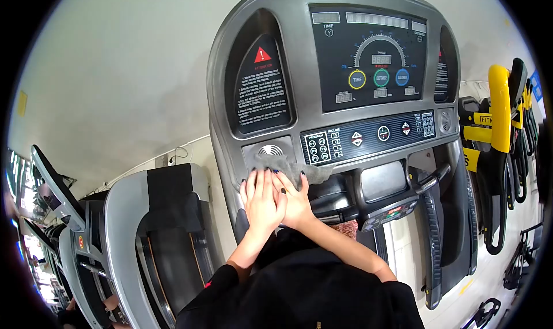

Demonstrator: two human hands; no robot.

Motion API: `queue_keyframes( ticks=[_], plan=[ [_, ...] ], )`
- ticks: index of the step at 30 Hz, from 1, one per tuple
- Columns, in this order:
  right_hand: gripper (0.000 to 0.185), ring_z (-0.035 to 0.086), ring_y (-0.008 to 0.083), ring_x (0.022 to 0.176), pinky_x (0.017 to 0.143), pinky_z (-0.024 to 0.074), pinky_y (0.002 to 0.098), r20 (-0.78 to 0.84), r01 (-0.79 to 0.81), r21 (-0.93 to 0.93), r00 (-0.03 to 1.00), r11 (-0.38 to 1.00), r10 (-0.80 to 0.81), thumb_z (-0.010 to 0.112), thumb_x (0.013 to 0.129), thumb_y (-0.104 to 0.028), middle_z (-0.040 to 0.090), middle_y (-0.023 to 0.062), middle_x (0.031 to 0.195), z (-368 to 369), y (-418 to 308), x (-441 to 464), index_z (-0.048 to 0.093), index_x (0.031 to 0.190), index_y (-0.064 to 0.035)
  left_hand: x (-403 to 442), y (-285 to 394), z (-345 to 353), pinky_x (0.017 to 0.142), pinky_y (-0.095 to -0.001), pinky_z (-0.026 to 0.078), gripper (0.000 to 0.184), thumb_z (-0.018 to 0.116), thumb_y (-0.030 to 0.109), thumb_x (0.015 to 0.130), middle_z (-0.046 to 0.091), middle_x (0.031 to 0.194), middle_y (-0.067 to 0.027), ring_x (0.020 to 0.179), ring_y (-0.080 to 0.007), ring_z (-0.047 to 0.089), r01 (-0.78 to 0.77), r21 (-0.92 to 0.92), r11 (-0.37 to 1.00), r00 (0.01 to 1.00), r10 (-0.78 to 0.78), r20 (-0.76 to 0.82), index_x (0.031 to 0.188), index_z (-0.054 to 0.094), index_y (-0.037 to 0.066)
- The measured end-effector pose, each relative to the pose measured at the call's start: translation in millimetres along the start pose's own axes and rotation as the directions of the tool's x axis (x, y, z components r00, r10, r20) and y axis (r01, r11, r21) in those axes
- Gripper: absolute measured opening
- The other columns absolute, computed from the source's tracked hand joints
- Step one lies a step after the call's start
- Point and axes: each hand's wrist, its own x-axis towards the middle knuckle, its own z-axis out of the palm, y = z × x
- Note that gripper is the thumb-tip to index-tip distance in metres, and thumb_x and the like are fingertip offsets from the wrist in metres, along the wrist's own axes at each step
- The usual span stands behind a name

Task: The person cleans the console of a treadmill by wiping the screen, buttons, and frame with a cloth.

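Observation:
A thin grey cloth [311,172] lies bunched on the lower left of a treadmill console [345,124], beside a round speaker grille [271,150]. My left hand [261,205] presses it down with straight fingers held close together, the tips on the fabric. Close against it on the right, my right hand [295,205] also bears on the cloth, partly overlapped by the left. Both are closed on the cloth, which sticks out on either side of them. Dark polish covers the nails. Just right of the cloth runs the button panel [368,138].
Another treadmill [173,214] stands to the left, with more machines beyond it. A yellow and black exercise machine [500,110] is on the right. Below the console, a handle [432,179] and a small lower panel [391,213] jut out. A wall [138,58] rises behind.

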Motion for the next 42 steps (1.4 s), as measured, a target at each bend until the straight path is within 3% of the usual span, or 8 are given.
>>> queue_keyframes(
  ticks=[6,9,11,21,30,33,37,42],
  plan=[
    [0.058,0.035,0.0211,0.132,0.1,0.0168,0.0644,0.011,0.017,0.105,1.0,0.994,-0.019,0.062,0.074,-0.026,0.042,0.0074,0.14,-9,3,1,0.05,0.129,-0.0099,17,-3,-2,0.106,-0.0597,0.01,0.062,0.049,0.033,0.086,0.032,0.145,-0.0204,0.135,-0.0333,0.027,0.036,0.097,0.995,0.982,-0.053,0.182,0.133,0.039,-0.006],
    [0.054,0.042,0.0217,0.125,0.099,0.0228,0.0585,-0.22,0.138,0.08,0.968,0.987,-0.117,0.066,0.065,-0.019,0.05,0.005,0.13,4,21,-11,0.057,0.117,-0.0102,29,-7,1,0.107,-0.063,0.002,0.063,0.047,0.033,0.088,0.028,0.147,-0.0205,0.138,-0.0333,0.024,0.0,0.057,0.998,0.979,-0.011,0.204,0.136,0.035,-0.006],
    [0.043,0.048,0.0203,0.112,0.095,0.0277,0.0516,-0.357,0.153,0.048,0.926,0.987,-0.127,0.067,0.06,-0.013,0.054,0.0005,0.119,2,25,-21,0.061,0.103,-0.014,35,-8,3,0.107,-0.0625,0.003,0.063,0.048,0.034,0.088,0.028,0.146,-0.02,0.138,-0.0329,0.024,-0.027,0.078,0.997,0.98,0.012,0.196,0.136,0.035,-0.005],
    [0.047,0.048,0.0227,0.11,0.093,0.0262,0.0493,-0.458,0.061,0.062,0.888,0.996,-0.026,0.065,0.063,-0.012,0.052,0.0004,0.12,8,31,-36,0.057,0.109,-0.018,11,-12,0,0.106,-0.0615,0.014,0.058,0.056,0.03,0.084,0.038,0.142,-0.0148,0.134,-0.0283,0.033,-0.142,0.159,0.977,0.971,0.107,0.212,0.132,0.043,0.0],
    [0.046,0.046,0.0237,0.118,0.098,0.0211,0.0521,-0.347,0.023,0.069,0.938,0.997,0.003,0.061,0.062,-0.008,0.054,0.0028,0.125,-1,23,-31,0.057,0.107,-0.0141,9,-14,2,0.108,-0.0616,0.007,0.062,0.052,0.032,0.087,0.032,0.146,-0.0155,0.136,-0.028,0.029,-0.022,0.207,0.978,0.981,-0.02,0.195,0.136,0.037,-0.002],
    [0.045,0.046,0.0204,0.117,0.097,0.0211,0.0528,-0.369,-0.078,0.053,0.925,0.996,0.092,0.063,0.062,-0.013,0.052,-0.0002,0.126,-6,32,-35,0.059,0.107,-0.0166,22,-15,4,0.108,-0.0616,0.007,0.064,0.052,0.034,0.087,0.03,0.146,-0.0164,0.137,-0.0283,0.026,0.009,0.222,0.975,0.987,-0.044,0.154,0.136,0.035,-0.003],
    [0.056,0.042,0.0274,0.123,0.1,0.0172,0.0552,-0.391,-0.238,-0.03,0.897,0.971,0.207,0.059,0.063,-0.009,0.05,0.006,0.13,-10,49,-42,0.054,0.118,-0.0088,34,-10,10,0.107,-0.0617,0.007,0.066,0.052,0.036,0.087,0.029,0.147,-0.0182,0.139,-0.0299,0.023,0.012,0.239,0.971,0.99,-0.044,0.131,0.136,0.034,-0.005],
    [0.059,0.039,0.0263,0.127,0.097,0.0199,0.058,-0.344,-0.27,-0.144,0.916,0.952,0.207,0.063,0.065,-0.014,0.046,0.0018,0.137,-5,53,-46,0.054,0.123,-0.0115,25,-3,15,0.107,-0.0618,0.007,0.07,0.053,0.037,0.086,0.029,0.146,-0.0194,0.138,-0.0305,0.024,-0.007,0.202,0.979,0.992,-0.018,0.124,0.137,0.032,-0.005]
  ],
)
